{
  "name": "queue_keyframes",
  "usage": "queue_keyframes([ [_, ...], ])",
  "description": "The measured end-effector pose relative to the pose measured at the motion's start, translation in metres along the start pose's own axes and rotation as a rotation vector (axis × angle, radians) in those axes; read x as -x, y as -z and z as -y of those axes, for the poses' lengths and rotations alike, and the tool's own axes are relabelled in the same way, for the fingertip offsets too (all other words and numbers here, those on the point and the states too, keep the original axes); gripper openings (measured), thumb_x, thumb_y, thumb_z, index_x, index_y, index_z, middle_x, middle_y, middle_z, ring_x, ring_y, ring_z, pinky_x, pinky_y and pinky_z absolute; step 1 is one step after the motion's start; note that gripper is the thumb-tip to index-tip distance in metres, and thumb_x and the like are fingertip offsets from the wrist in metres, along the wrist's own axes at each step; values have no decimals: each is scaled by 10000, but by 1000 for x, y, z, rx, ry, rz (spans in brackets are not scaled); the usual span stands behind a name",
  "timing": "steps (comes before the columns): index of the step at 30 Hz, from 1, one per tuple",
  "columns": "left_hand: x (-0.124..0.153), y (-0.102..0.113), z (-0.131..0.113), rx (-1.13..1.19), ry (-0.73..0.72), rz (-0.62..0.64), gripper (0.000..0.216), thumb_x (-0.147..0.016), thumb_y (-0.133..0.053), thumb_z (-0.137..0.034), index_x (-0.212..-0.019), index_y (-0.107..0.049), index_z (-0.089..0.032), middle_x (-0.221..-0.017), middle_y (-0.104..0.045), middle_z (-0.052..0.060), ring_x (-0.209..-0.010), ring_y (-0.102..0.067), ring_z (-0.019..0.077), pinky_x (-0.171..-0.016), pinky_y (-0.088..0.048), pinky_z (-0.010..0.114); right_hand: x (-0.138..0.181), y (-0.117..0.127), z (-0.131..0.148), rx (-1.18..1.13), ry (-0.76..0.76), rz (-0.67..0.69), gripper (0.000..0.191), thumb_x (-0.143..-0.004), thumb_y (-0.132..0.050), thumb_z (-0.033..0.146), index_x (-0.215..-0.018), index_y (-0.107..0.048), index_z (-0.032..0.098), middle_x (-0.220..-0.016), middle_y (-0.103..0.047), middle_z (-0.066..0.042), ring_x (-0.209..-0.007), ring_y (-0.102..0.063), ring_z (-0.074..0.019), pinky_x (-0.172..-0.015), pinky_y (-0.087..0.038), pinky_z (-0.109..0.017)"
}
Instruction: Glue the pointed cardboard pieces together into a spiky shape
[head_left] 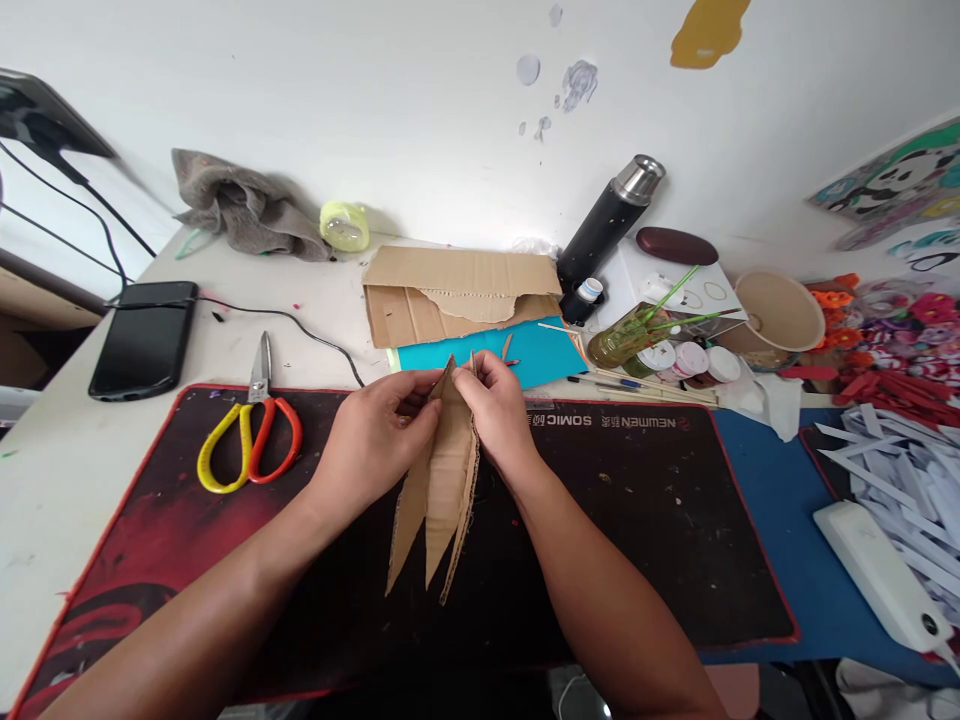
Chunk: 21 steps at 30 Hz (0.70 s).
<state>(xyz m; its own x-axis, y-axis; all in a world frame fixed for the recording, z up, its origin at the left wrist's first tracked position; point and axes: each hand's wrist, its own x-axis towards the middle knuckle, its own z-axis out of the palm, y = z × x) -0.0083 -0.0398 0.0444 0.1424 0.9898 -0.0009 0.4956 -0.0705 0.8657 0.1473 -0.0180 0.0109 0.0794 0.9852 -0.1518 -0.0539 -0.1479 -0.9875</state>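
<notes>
Between my two hands is a folded piece of brown cardboard (448, 480), cut so that several pointed ends hang toward me. My left hand (379, 430) pinches its left side near the top, thumb on the front face. On the right edge, my right hand (495, 405) grips the cardboard with thumb and fingers near the upper tip. Some fingertips are hidden behind the cardboard. Scissors (255, 425) with one yellow and one red handle lie to the left of my left hand, blades pointing away from me.
Under my hands is a black mat (615, 540) with a red edge. Behind it lie a cardboard sheet (465, 265) and blue paper (480, 355). A black thermos (607, 225) and a glass jar (611, 345) stand back right. A phone (146, 340) is left; paper strips (900, 490) and a white power bank (881, 575) are right.
</notes>
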Motion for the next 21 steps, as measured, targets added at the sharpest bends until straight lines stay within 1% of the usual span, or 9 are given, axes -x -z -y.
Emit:
queue_keyframes([
  [21, 0, 1, 0, -4, 1, 3, 358, -919, -632, -335, -1214, -786, -202, -1041, -829, 54, -887, -763, 230, -789, -589, 334, 0, -1, 1, -3, -7, 0, 263, -820, -658, 375, -718, -452, 248, -693, -415, 61, -658, -389, -147, -615, -324, -307],
])
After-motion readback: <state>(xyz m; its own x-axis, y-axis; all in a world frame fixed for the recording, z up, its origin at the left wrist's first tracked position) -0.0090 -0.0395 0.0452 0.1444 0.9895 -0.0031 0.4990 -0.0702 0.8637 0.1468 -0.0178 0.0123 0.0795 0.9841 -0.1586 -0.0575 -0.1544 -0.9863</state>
